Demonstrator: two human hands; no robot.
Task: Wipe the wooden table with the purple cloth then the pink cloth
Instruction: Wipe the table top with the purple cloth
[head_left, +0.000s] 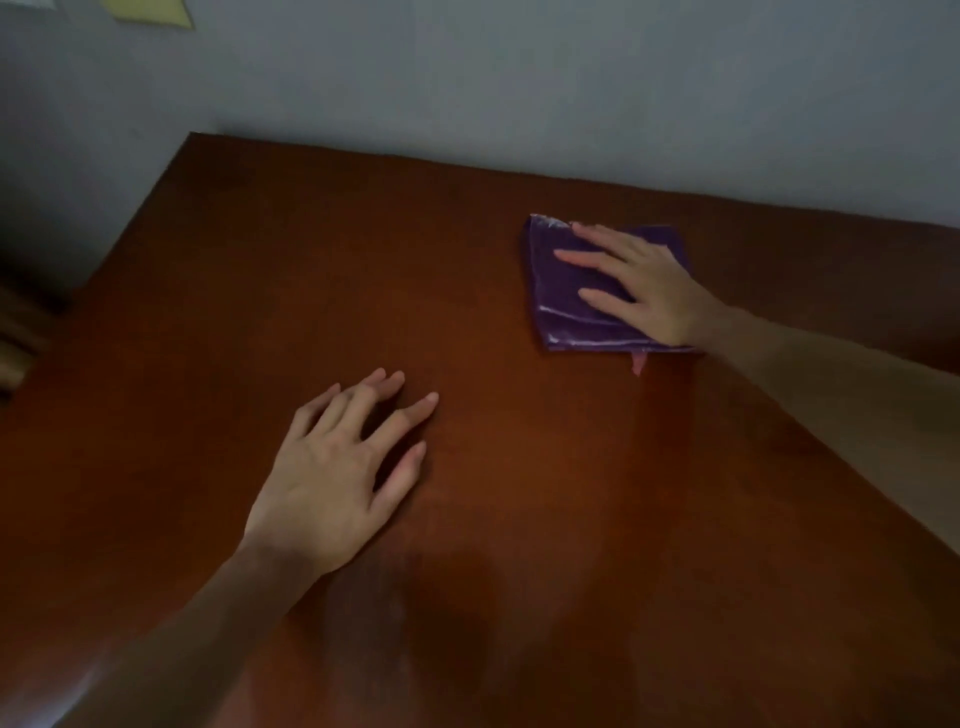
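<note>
A folded purple cloth lies flat on the wooden table, toward the far right. My right hand presses down on it with the fingers spread, the thumb tip poking out under the cloth's near edge. My left hand rests on the bare wood nearer to me, fingers apart, holding nothing. No pink cloth is in view.
A pale grey wall runs along the table's far edge. The table's left edge drops off beside a dim area with a blurred brownish object. A yellow paper hangs on the wall at top left.
</note>
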